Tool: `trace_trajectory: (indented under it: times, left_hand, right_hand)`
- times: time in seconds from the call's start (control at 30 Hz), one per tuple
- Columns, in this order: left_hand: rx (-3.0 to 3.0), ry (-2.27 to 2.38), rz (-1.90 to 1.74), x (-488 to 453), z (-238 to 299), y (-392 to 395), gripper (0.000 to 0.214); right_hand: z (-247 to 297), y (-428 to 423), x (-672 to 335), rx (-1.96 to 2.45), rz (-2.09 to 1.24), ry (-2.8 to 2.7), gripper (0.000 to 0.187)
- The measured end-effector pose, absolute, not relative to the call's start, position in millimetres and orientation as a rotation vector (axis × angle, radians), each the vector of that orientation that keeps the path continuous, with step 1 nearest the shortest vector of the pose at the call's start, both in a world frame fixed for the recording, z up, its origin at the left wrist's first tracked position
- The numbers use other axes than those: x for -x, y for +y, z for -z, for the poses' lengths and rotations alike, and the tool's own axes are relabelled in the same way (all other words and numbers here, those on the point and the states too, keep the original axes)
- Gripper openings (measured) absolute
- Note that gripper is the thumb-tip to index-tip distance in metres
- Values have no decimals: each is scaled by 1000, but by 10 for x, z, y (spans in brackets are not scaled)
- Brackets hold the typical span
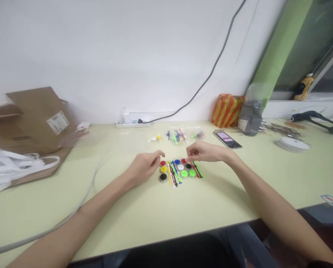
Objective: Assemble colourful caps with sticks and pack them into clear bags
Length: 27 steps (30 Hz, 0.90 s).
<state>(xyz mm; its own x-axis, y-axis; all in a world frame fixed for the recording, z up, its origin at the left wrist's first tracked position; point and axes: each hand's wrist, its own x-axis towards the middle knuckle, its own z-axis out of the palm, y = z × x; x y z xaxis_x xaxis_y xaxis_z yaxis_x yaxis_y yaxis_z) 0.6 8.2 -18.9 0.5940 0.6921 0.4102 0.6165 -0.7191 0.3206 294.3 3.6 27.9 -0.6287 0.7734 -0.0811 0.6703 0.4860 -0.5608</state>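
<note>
Several small round coloured discs and thin plastic arrow pointers lie in a cluster on the table before me. My left hand (pixel 146 166) is at the left of the cluster, fingers curled and index finger bent, close to a red disc (pixel 162 163). Beneath that are a yellow disc (pixel 163 169) and a black disc (pixel 163 177). The pointers (pixel 174 173) lie side by side in the middle. My right hand (pixel 204 152) hovers over the right side, fingers pinched together near another red disc (pixel 183 160). Whatever either hand holds, if anything, is hidden. Two green discs (pixel 184 174) sit at the near side.
Behind the cluster lie clear bags of coloured pointers (pixel 178 137). A phone (pixel 227 139), a striped bag (pixel 226 111) and a white roll (pixel 292 144) stand to the right. At left are a cardboard box (pixel 38 126), white straps (pixel 12 167) and a grey cable (pixel 82 199).
</note>
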Motion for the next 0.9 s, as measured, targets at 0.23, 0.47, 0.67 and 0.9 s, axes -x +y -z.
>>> trace_trajectory:
  times: [0.23, 0.47, 0.67, 0.9]
  left_hand:
    - [-2681, 1161, -773, 68, 207, 96, 26]
    - [-2727, 1200, -724, 88, 213, 70, 28]
    - [-2763, 1170, -669, 80, 199, 66, 27]
    - [-2766, 1174, -643, 76, 192, 62, 26]
  right_hand:
    - [-120, 349, -2469, 1334, -333, -2434, 18]
    - [-6, 1104, -1779, 1618, -124, -2383, 36]
    - [176, 1463, -1537, 1634, -214, -2320, 49]
    - [31, 1509, -1657, 1530, -244, -2181, 57]
